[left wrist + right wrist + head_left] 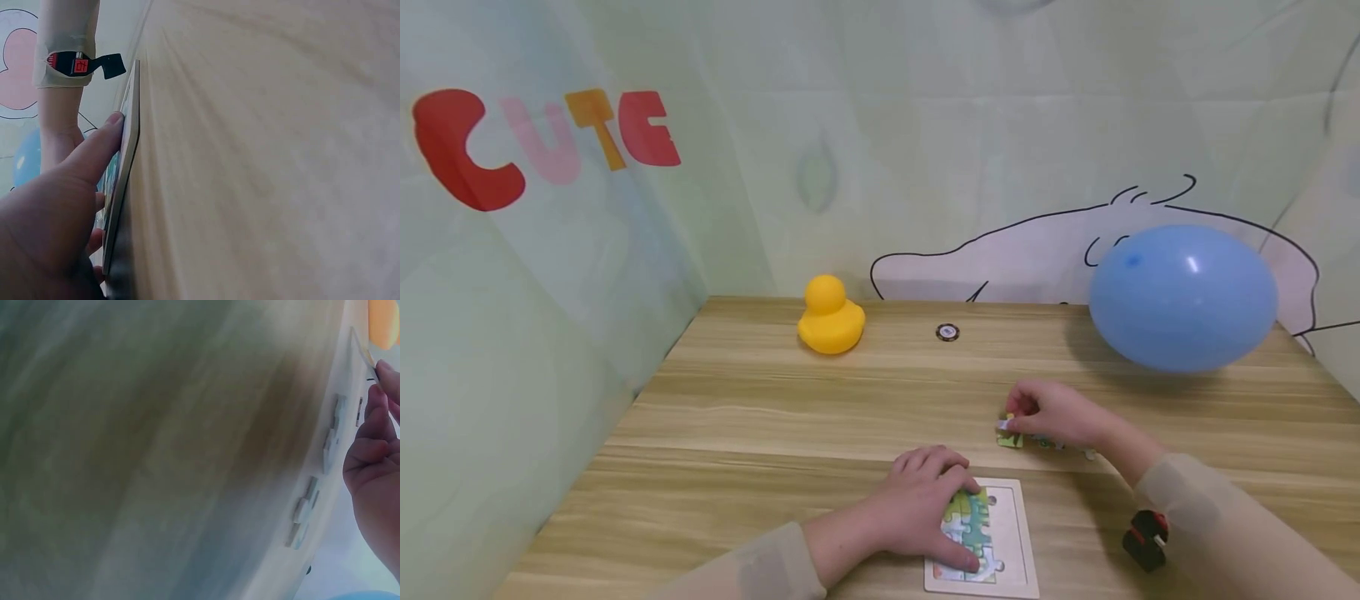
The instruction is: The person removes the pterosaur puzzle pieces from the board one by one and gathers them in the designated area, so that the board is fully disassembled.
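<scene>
My left hand [917, 508] rests across the left part of a jigsaw puzzle board [1015, 533], fingers spread and thumb near its lower part. Joined pieces [976, 529] with green and teal print fill the board's left side; the hand covers some of them. In the left wrist view, the thumb [100, 144] lies on the board's face. Beyond the board's upper right corner, my right hand [1063, 414] pinches a puzzle piece [364, 355] between thumb and forefinger. Loose puzzle pieces [1051, 443] lie on the table below that hand, partly hidden by it.
A yellow rubber duck [831, 321] and a round chip [947, 332] stand toward the table's back edge. At the back right is a blue balloon [1183, 298]. A small black and red object [1146, 540] shows beside the right sleeve. A printed cloth [760, 167] hangs behind the wooden table [737, 433].
</scene>
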Demonstrator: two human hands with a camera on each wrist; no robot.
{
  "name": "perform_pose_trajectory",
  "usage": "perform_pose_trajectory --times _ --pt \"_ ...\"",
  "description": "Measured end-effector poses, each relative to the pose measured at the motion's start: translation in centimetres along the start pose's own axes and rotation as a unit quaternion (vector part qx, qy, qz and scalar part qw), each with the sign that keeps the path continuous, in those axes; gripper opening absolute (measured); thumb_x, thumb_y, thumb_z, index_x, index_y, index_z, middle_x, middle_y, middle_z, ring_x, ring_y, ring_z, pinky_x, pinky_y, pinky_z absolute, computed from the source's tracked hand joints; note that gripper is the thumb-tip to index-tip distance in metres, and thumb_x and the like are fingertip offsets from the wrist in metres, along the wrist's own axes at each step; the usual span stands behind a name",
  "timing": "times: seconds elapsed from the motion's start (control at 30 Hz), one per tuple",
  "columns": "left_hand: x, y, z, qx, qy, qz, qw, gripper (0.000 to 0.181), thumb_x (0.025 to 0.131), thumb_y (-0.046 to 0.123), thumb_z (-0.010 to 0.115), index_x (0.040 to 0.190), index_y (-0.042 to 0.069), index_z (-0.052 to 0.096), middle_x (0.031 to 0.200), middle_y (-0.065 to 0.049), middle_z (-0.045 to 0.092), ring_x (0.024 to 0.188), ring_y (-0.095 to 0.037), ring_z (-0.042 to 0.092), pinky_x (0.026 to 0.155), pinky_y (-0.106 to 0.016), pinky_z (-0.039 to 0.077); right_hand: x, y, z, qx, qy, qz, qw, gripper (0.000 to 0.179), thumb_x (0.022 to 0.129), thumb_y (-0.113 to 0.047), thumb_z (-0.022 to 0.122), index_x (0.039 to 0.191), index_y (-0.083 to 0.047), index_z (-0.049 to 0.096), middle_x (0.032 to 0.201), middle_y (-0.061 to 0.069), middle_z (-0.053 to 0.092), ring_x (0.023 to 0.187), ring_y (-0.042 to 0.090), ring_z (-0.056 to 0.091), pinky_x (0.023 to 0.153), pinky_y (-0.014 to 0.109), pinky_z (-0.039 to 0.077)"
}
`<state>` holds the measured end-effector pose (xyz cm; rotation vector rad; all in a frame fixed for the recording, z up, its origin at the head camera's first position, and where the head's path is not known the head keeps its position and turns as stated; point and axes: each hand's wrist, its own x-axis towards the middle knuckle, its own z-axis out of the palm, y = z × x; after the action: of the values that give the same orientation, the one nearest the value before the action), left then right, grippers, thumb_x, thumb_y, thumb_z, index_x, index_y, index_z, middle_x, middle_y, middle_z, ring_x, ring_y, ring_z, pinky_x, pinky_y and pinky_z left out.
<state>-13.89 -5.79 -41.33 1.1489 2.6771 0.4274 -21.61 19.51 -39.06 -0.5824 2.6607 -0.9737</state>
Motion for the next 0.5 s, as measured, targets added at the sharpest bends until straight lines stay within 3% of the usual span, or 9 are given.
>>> perform_pose_trajectory --times 0.5 --pt "-0.01 -0.14 0.07 0.000 -0.002 -0.001 1.0000 0.070 0.070 0.071 0.062 0.126 0.031 0.049 0.139 0.004 0.034 0.129 -0.023 0.028 0.104 -0.049 0.022 0.21 0.20 0.29 -0.015 -0.003 0.006 0.9999 0.022 0.085 -0.028 0.069 0.093 -0.011 0.058 0.081 -0.002 0.058 0.072 0.014 0.052 0.063 0.030 0.045"
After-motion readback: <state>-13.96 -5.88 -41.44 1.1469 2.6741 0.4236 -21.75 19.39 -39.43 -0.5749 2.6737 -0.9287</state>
